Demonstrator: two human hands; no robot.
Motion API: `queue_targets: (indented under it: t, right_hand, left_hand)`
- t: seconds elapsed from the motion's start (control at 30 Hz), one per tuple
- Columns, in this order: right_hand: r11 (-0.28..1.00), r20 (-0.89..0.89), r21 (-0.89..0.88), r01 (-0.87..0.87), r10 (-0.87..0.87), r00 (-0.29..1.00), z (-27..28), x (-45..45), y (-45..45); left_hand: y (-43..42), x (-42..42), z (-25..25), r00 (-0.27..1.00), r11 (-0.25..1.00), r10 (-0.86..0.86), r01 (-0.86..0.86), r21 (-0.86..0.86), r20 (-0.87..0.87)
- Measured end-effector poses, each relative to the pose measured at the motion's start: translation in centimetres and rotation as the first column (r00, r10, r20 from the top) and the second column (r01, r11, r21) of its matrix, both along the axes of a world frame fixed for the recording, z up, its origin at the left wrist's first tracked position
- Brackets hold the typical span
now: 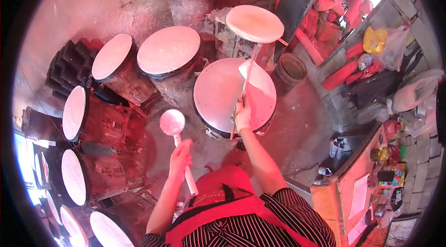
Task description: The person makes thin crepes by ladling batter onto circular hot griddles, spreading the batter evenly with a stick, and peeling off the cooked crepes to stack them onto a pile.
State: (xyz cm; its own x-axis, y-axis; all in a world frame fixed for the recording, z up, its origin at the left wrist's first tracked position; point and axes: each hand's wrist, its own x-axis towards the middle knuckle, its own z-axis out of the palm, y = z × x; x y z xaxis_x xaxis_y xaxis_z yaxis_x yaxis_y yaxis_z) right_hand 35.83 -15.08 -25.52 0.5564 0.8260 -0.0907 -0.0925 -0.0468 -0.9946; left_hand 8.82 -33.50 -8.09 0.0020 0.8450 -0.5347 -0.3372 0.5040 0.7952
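Curls left hand (180, 158) around one ladle (173, 123), right hand (242, 114) around one stick (249, 73). Reaches over one vat (211, 131) with pale contents.

Black shirt (302, 215) with white stripes, red apron (223, 210), pinkish-white ladle (172, 122), yellow bag (375, 39).

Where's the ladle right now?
In the head view, the ladle is left of centre, gripped around its handle by the left hand, to the left of the central round-topped drum.

Reddish cast | glare upper right, far left | fisheye, black corners
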Motion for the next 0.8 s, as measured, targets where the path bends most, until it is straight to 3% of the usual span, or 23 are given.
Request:
queue_targets:
  t: [0.03,0.1,0.17,0.23,0.33,0.43,0.5,0.53,0.57,0.63,0.7,0.77,0.8]
  right_hand:
    - [1.000,0.008,-0.003,-0.002,0.002,1.000,2.8,0.1,-1.4]
    - [0.932,-0.302,-0.187,-0.312,0.248,0.920,12.9,0.9,-6.2]
    - [0.952,-0.345,-0.167,-0.255,0.186,0.920,9.5,3.5,-8.9]
    - [0.984,-0.246,-0.172,-0.043,-0.001,0.969,6.8,4.7,-12.7]
    - [0.972,-0.244,-0.232,-0.028,-0.030,0.969,8.4,4.1,-14.9]
    - [0.954,-0.168,-0.206,-0.216,0.183,0.969,7.0,3.5,-11.3]
    - [0.956,0.060,-0.089,-0.279,0.284,0.957,2.8,3.6,-7.8]
    - [0.942,-0.060,-0.049,-0.332,0.329,0.943,3.2,3.0,-6.8]
    - [0.936,-0.058,-0.045,-0.348,0.346,0.937,5.2,3.2,-7.1]
    - [0.828,-0.235,-0.205,-0.522,0.476,0.847,12.3,3.5,-9.7]
    - [0.768,-0.352,-0.276,-0.578,0.479,0.804,15.2,7.1,-11.8]
    - [0.844,-0.199,-0.375,-0.384,0.331,0.922,10.6,11.2,-12.9]
    - [0.914,-0.129,-0.298,-0.276,0.248,0.960,8.7,12.8,-12.9]
  left_hand:
    - [-1.1,-1.4,-0.9,1.000,1.000,0.002,-0.002,-0.003,0.008]
    - [-3.0,-4.1,-2.5,0.997,0.991,0.045,-0.037,-0.129,0.060]
    - [-4.8,-5.8,-4.1,0.994,0.978,0.081,-0.065,-0.198,0.072]
    - [-6.1,-7.2,-5.7,0.989,0.960,0.122,-0.097,-0.264,0.080]
    - [-8.7,-8.6,-8.6,0.986,0.933,0.151,-0.117,-0.340,0.076]
    - [-10.0,-8.4,-10.5,0.971,0.917,0.186,-0.117,-0.381,0.148]
    - [-10.4,-7.3,-10.9,0.968,0.937,0.164,-0.091,-0.339,0.192]
    - [-10.5,-6.6,-10.8,0.965,0.937,0.178,-0.106,-0.334,0.193]
    - [-10.4,-5.8,-10.6,0.959,0.931,0.209,-0.135,-0.340,0.191]
    - [-10.8,-3.8,-10.2,0.947,0.921,0.257,-0.180,-0.345,0.192]
    - [-11.2,-1.8,-9.7,0.937,0.916,0.306,-0.241,-0.321,0.169]
    - [-11.6,0.3,-9.7,0.925,0.906,0.341,-0.278,-0.318,0.166]
    - [-11.9,1.3,-9.8,0.916,0.898,0.364,-0.299,-0.323,0.165]
